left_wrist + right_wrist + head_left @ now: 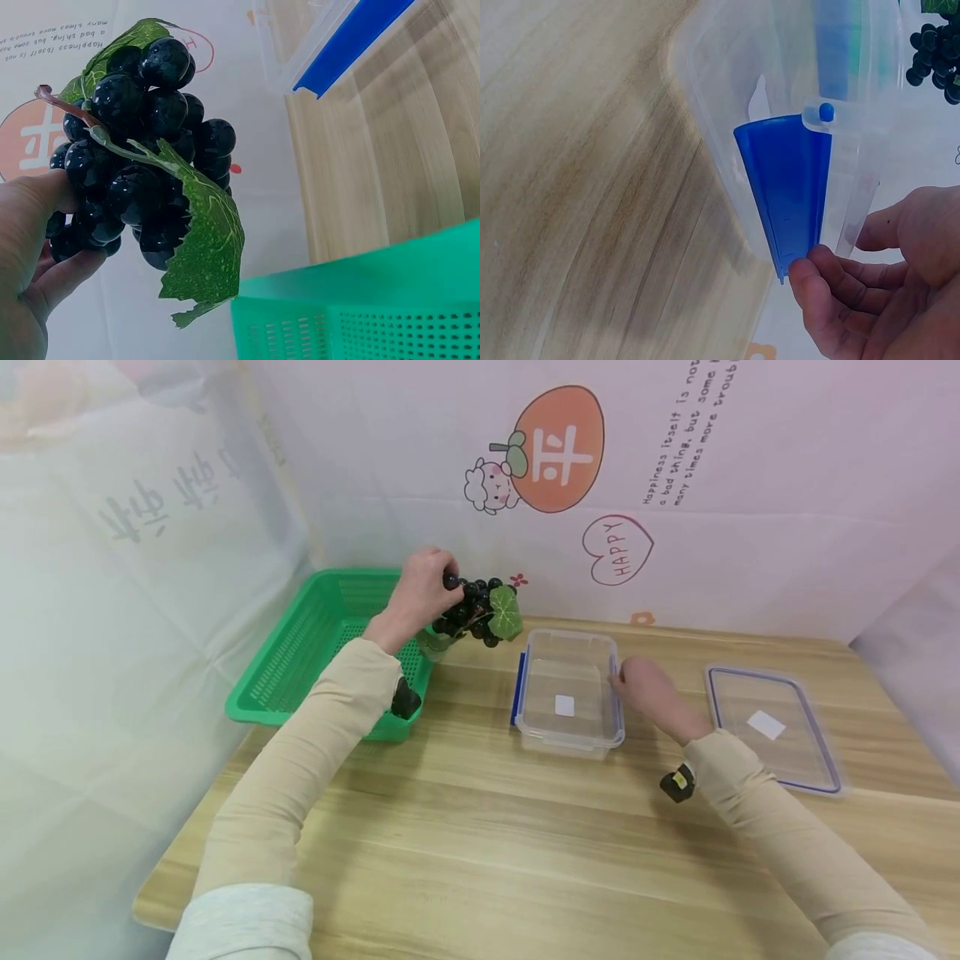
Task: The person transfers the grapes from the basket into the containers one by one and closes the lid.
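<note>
My left hand grips a bunch of black grapes by one end, above the right rim of a green basket. The left wrist view shows glossy grapes, a brownish stem and green leaves, with thumb and fingers around the near grapes. On the table, a clear plastic container stands without its lid. My right hand holds its right wall at the rim. In the right wrist view, the fingertips lie at a blue side latch that hangs down, and the thumb is at the rim.
A clear lid with a blue seal and a white label lies flat on the wooden table, right of the container. Behind the table hangs a printed white cloth. The basket stands at the table's left edge.
</note>
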Demonstrator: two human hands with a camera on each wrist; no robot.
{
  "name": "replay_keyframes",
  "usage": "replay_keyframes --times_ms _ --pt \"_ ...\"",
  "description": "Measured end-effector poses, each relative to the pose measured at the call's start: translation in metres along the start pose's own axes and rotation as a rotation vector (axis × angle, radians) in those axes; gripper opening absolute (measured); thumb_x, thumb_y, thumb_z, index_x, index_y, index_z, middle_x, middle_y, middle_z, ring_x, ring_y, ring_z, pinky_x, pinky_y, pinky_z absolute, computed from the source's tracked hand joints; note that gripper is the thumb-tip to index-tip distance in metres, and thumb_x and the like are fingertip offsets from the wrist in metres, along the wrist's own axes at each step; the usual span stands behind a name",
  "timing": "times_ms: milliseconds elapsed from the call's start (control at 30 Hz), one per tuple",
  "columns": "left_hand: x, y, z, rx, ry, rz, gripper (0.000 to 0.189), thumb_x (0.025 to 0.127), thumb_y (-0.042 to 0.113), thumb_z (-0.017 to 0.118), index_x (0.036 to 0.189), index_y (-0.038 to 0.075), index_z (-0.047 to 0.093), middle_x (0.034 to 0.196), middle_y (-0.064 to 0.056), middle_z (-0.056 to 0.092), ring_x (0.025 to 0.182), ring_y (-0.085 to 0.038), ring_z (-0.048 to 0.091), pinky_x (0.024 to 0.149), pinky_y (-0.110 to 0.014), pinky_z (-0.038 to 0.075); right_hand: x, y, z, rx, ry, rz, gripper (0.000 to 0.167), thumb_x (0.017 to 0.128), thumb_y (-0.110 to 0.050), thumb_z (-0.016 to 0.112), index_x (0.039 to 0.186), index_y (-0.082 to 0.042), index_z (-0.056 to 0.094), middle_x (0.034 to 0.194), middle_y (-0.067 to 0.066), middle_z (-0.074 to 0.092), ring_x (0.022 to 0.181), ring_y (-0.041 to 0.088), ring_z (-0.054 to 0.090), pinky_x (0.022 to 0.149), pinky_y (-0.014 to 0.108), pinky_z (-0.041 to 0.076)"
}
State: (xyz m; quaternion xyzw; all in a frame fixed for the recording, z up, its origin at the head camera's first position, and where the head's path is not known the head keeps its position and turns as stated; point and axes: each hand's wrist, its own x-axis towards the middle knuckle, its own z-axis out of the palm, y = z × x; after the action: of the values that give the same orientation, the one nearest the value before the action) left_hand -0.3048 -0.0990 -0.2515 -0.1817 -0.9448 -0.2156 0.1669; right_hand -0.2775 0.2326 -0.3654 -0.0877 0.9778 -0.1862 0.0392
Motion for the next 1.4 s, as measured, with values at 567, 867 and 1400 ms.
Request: replay_keyframes --times_ms 567,867,1400 --pt "0.003 0.014 0.015 -0.019 -0.012 0.079 0.019 0.085 0.009 0.064 0.099 -0.003 0.062 0.104 -0.016 0.059 0.097 -0.029 0.057 0.084 -0.035 0.052 -0.001 0.0 0.001 -0.005 -0.002 0.008 0.03 0.096 -0.016 0.048 0.07 0.0 0.052 0.06 0.005 0.049 0.052 0.014 0.044 0.046 0.023 0.037" --pt "0.002 0.02 0.021 -0.036 -0.038 0.081 0.018 0.085 0.008 0.063 0.1 -0.002 0.061 0.104 -0.016 0.057 0.097 -0.028 0.057 0.086 -0.036 0.052 -0.002 0.0 0.002 -0.008 0.017 0.003 0.03 0.096 -0.016 0.048 0.069 -0.002 0.049 0.061 0.006 0.049 0.053 0.015 0.045 0.046 0.024 0.037" --pt "0.005 0.033 0.031 -0.04 -0.045 0.122 0.017 0.086 0.009 0.063 0.099 -0.002 0.062 0.104 -0.015 0.059 0.097 -0.027 0.057 0.085 -0.034 0.052 -0.004 0.0 0.002 -0.008 0.036 -0.017 0.031 0.095 -0.013 0.048 0.065 -0.004 0.047 0.058 0.005 0.047 0.052 0.015 0.045 0.045 0.024 0.037"
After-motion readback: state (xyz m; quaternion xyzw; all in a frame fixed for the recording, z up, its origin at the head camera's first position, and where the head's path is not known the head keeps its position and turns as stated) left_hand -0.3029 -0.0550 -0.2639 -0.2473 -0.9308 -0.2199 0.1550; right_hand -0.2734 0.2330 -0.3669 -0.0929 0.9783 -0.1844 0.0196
